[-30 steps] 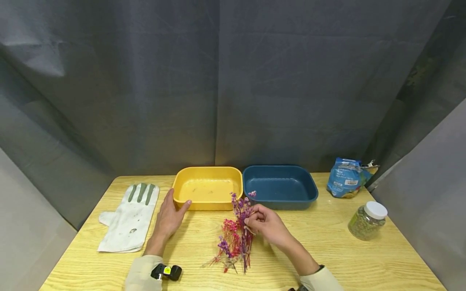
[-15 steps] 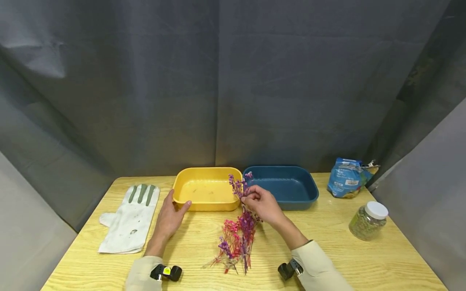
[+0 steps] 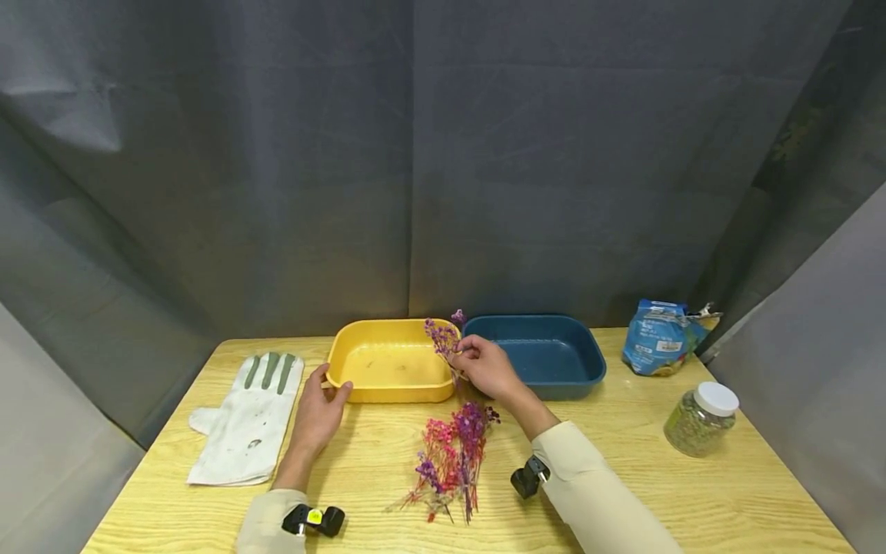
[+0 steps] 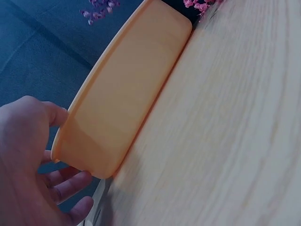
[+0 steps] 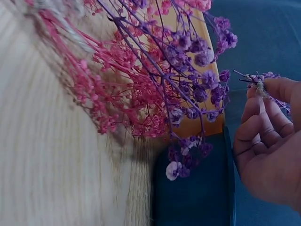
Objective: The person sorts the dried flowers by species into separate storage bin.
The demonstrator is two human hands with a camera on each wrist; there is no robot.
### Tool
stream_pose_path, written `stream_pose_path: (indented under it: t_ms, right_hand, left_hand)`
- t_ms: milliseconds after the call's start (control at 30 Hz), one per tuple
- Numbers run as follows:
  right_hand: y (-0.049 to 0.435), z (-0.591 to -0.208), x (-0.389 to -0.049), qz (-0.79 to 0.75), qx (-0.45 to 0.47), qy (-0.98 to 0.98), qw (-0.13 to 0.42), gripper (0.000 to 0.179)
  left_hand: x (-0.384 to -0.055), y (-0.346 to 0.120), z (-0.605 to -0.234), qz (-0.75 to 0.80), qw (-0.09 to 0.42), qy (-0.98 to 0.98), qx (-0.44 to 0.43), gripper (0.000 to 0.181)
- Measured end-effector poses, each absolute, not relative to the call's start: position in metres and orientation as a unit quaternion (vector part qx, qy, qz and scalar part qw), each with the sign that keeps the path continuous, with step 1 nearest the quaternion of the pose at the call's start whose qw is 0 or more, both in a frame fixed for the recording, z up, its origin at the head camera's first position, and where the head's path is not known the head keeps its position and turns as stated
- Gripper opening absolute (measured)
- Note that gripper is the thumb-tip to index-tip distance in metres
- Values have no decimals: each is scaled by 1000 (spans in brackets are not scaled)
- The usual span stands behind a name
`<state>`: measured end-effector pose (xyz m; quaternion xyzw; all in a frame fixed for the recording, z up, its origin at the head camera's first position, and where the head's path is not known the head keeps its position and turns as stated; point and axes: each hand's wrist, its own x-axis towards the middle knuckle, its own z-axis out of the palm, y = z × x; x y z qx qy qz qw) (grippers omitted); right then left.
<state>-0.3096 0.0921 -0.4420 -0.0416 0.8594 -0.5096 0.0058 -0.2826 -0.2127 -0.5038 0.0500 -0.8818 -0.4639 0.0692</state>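
One purple sprig [image 3: 441, 337] is pinched in the right grip [image 3: 487, 369], its blooms held to the grip's left. The yellow tray [image 3: 388, 367] is clasped at one end by the left grip [image 3: 321, 414]; below the right grip, pink and purple flowers [image 3: 443, 445] are laid on the desk [image 3: 734, 504].

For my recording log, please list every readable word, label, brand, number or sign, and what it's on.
No text can be read.
Bag: print and a white label, too small and blurred.
Yellow sticker on the left wrist device: too small.
Jar, yellow tray, blue tray: no legible text.
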Motion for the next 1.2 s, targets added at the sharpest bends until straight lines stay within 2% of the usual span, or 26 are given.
stream_pose_path:
  t_ms: [433,633,1200]
  right_hand:
    - [79,-444,-331,-469,-13,883,11,21]
    - [76,-444,-333,-439,-6,899,-8,16]
    - [93,-437,-302,-474,-37,878,-52,14]
  left_hand:
    - [-283,-210,-506,-457,80,-884,52,70]
    - [-284,-210,-508,-460,81,-883,51,69]
    - [-281,-210,-510,-466,81,-880,50,70]
